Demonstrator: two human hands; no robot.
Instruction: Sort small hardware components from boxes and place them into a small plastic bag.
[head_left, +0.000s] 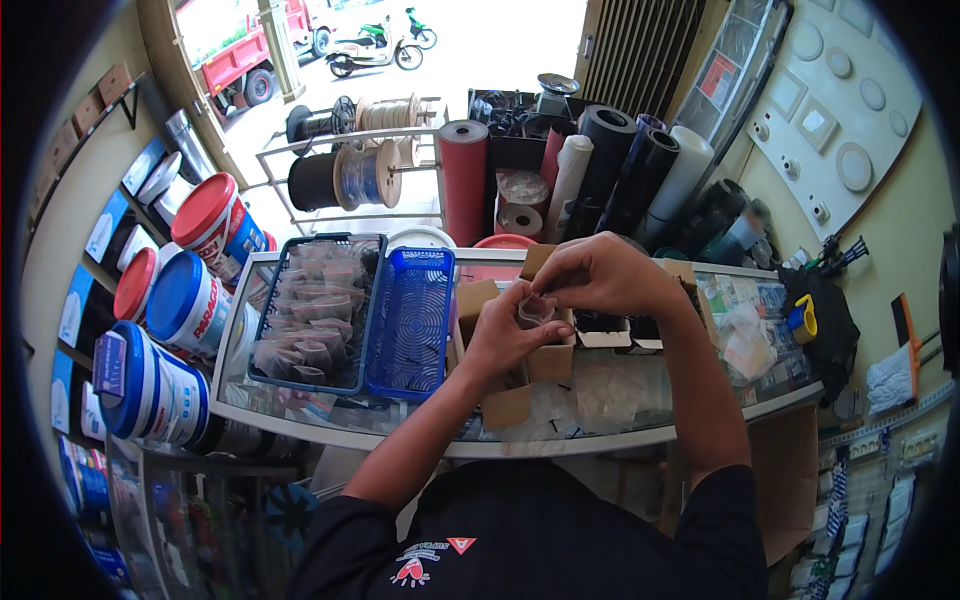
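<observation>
My left hand (501, 330) holds a small clear plastic bag (534, 310) by its side, with the mouth of the bag facing up. Above it, the fingers of my right hand (592, 274) are bent down at the bag's mouth; whether they hold anything is hidden. Both hands are over open cardboard boxes (551, 364) on a glass-topped counter (480, 448). Dark small parts (598, 321) fill a box to the right. On the left, a dark blue-green basket (377, 315) carries rows of filled small bags (315, 307). Beside it sits a blue plastic basket (412, 322) with a few dark bits in it.
Loose screws (564, 388) and flat clear bags (611, 390) lie on the glass near me. More plastic bags (746, 341) rest at the right. Paint pails (184, 300) stack on the left. Past the counter stand upright sheet rolls (463, 180) and cable spools (367, 176).
</observation>
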